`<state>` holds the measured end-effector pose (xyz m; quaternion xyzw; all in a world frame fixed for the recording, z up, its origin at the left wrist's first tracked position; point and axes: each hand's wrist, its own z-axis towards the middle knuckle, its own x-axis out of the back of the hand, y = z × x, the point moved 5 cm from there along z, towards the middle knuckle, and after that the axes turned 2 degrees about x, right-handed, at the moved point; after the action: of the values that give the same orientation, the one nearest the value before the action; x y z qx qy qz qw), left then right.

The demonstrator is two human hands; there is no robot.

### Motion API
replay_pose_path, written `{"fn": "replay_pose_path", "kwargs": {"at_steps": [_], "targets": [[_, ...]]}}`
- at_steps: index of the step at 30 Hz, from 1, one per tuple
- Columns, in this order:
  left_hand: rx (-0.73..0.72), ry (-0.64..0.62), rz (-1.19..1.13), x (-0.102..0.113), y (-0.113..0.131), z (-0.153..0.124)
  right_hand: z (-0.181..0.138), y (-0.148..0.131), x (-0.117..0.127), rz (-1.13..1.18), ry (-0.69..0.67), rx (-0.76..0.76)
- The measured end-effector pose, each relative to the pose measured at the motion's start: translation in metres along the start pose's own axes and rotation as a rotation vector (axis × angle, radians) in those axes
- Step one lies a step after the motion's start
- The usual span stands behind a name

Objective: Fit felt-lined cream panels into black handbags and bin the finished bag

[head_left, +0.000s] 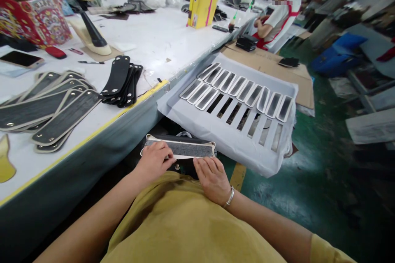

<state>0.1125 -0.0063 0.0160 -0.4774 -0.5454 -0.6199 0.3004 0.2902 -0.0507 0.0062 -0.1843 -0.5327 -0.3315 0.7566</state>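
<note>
A grey strap piece with a cream border (185,148) lies across my lap, on top of a black strap. My left hand (154,160) pinches its left end, fingers curled over the edge. My right hand (212,176) rests with fingers pressed down at its lower right edge; a bracelet is on that wrist. Just beyond stands a white slotted rack (216,131) holding several silver-grey strips (237,88) in its far rows.
On the white worktable (173,37) to my left lie a fan of grey strap pieces (46,109), a stack of black straps (121,80), a phone (20,59) and a yellow box (202,8). A seated person (277,20) works at the far end. Green floor lies to the right.
</note>
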Motion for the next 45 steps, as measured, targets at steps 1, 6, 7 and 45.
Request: {"fn": "replay_pose_path", "kwargs": {"at_steps": [1,6,7,45], "targets": [[0.000,-0.010,-0.014,0.000,-0.004,-0.001,0.000,0.000,-0.001,0.006,-0.004,-0.003],[0.014,0.004,0.011,-0.002,-0.005,0.003,0.001,-0.002,-0.004,0.027,-0.020,-0.008],[0.020,0.004,0.024,-0.002,-0.004,0.004,0.001,-0.002,-0.004,0.026,-0.018,-0.010],[-0.030,0.148,-0.012,0.016,-0.053,-0.020,0.030,-0.028,-0.015,0.019,-0.022,0.095]]}}
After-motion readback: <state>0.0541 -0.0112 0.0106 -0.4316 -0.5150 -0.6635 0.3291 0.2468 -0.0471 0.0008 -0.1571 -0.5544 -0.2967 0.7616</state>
